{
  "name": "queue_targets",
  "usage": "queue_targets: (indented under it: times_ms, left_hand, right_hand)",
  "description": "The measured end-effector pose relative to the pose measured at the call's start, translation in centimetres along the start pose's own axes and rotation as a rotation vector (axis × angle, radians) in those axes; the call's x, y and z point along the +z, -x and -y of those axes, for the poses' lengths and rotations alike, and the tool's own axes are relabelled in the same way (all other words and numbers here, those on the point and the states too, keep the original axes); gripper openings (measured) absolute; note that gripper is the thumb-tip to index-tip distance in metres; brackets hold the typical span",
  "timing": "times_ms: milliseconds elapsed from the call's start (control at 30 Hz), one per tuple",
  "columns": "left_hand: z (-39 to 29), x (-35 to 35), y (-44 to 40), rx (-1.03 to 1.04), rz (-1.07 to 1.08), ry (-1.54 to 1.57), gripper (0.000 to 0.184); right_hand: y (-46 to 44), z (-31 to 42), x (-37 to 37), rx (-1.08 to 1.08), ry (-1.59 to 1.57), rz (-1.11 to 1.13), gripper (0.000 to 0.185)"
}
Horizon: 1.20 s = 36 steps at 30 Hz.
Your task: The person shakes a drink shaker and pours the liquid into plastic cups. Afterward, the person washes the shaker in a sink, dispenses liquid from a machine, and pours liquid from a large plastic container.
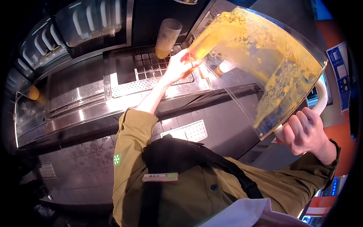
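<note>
A large clear pitcher [264, 56], tilted, has yellow pulpy residue coating its walls and yellow liquid gathered at its upper left corner. My right hand [304, 130] is closed around the pitcher's white handle [321, 96]. At the pitcher's left corner is my left hand [181, 66], fingers bent against its edge; whether they hold anything else is hidden. Just left of that hand, a tall clear cup [168, 36] with some yellow liquid at its bottom stands on the drip grate [145, 66].
A metal counter [83, 115] runs along the far side, with white-handled containers [87, 19] at the upper left. Another vessel with yellow contents [34, 92] is at the far left. Behind the pitcher is a white cup [225, 67]. A floor drain [189, 131] lies below.
</note>
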<state>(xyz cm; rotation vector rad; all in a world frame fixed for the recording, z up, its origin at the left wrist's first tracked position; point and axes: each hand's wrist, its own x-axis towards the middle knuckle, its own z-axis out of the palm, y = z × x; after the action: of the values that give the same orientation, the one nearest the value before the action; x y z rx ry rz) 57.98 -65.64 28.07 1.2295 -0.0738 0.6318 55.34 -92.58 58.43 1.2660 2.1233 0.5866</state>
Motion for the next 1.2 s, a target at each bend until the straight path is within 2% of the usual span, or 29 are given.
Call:
queue_targets:
  times_ms: [233, 733, 933, 1133, 1200]
  left_hand:
    - [1.4, -0.6, 0.0, 0.003, -0.019, 0.043, 0.051]
    - [1.1, -1.7, -0.1, -0.036, -0.035, 0.043, 0.053]
    - [1.4, -1.9, 0.3, -0.056, -0.047, 0.002, 0.054]
    - [0.4, -2.5, 0.9, -0.122, -0.052, -0.099, 0.06]
    - [0.1, -2.7, 1.1, -0.107, -0.049, -0.141, 0.061]
  right_hand:
    - [-1.4, -0.3, 0.6, -0.002, 0.004, -0.001, 0.025]
    - [-3.1, -1.8, 0.0, 0.018, -0.1, 0.051, 0.02]
    - [-2.6, -2.1, 1.0, 0.069, -0.162, -0.006, 0.018]
    - [0.3, -1.7, 3.5, 0.203, -0.309, -0.165, 0.036]
    - [1.5, -1.2, 4.9, 0.272, -0.36, -0.217, 0.032]
